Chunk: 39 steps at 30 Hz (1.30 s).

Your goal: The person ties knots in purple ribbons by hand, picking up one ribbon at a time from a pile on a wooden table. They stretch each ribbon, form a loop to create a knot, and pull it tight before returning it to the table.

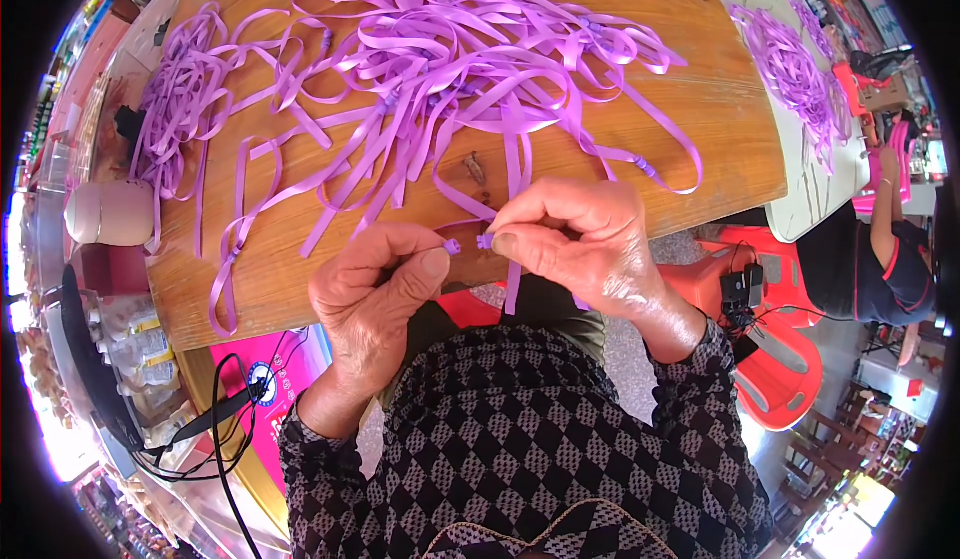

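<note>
Just off the table's near edge, my left hand (pixel 372 294) pinches a small purple plastic clasp piece (pixel 452 247) between thumb and forefinger. My right hand (pixel 592 249) grips a matching purple clasp piece (pixel 485 242) the same way. A narrow gap separates the two pieces. Purple ribbon (pixel 513 159) runs from the heap down beside my right fingertips, and one end hangs below the table edge. Beyond my hands spreads a tangled heap of purple ribbon lanyards (pixel 450 49), with small purple clasps such as this one (pixel 645 167) on some of them.
The lanyards lie on a brown wooden table (pixel 720 129). More ribbon (pixel 185 89) is bunched at the left, and another bundle (pixel 795 74) lies on a pale table (pixel 835 189) at right. Red plastic stools (pixel 780 379) stand lower right, near another person (pixel 865 269). Black cables (pixel 225 429) hang lower left.
</note>
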{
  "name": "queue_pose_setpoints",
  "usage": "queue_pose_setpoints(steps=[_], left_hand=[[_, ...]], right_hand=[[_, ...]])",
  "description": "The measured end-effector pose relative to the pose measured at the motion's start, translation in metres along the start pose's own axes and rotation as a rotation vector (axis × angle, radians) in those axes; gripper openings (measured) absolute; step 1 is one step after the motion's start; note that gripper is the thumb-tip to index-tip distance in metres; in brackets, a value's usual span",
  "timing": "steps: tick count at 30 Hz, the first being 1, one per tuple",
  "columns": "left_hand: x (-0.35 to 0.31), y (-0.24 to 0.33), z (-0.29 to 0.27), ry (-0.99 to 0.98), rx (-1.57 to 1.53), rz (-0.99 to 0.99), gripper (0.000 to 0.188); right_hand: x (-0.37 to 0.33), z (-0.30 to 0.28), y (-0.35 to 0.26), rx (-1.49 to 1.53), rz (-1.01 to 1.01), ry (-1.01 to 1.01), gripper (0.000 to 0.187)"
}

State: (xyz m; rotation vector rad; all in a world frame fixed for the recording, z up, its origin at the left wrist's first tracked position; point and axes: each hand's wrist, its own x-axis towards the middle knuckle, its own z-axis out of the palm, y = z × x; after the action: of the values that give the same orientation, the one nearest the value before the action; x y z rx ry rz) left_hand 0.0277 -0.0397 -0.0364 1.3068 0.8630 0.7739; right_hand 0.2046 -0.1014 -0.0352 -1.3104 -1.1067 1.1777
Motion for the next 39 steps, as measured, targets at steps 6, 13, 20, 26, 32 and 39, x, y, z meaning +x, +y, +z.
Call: queue_pose_setpoints(steps=[6, 13, 20, 26, 32, 39], left_hand=[[-0.0009, 0.002, -0.0017, -0.057, 0.044, -0.014, 0.009], [-0.0017, 0.0061, -0.001, -0.107, 0.117, 0.004, 0.008], [-0.0007, 0.0039, -0.0027, -0.123, 0.148, 0.014, 0.007], [0.0002, 0.0031, -0.0023, -0.11, 0.098, -0.013, 0.007], [0.0004, 0.0034, -0.0026, -0.122, 0.113, -0.01, 0.008], [0.0002, 0.0006, -0.0017, -0.14, 0.111, -0.022, 0.008]], right_hand=[[0.0014, -0.0006, 0.0048, 0.175, 0.01, -0.05, 0.007], [0.0011, -0.002, 0.0037, 0.099, -0.003, -0.08, 0.008], [0.0002, -0.0017, 0.0033, 0.121, 0.027, -0.078, 0.008], [0.0011, -0.0021, 0.0063, 0.082, -0.001, -0.072, 0.006], [0.002, -0.0019, 0.0037, 0.088, 0.004, -0.09, 0.006], [0.0009, -0.0027, 0.0049, 0.08, -0.013, -0.09, 0.006]])
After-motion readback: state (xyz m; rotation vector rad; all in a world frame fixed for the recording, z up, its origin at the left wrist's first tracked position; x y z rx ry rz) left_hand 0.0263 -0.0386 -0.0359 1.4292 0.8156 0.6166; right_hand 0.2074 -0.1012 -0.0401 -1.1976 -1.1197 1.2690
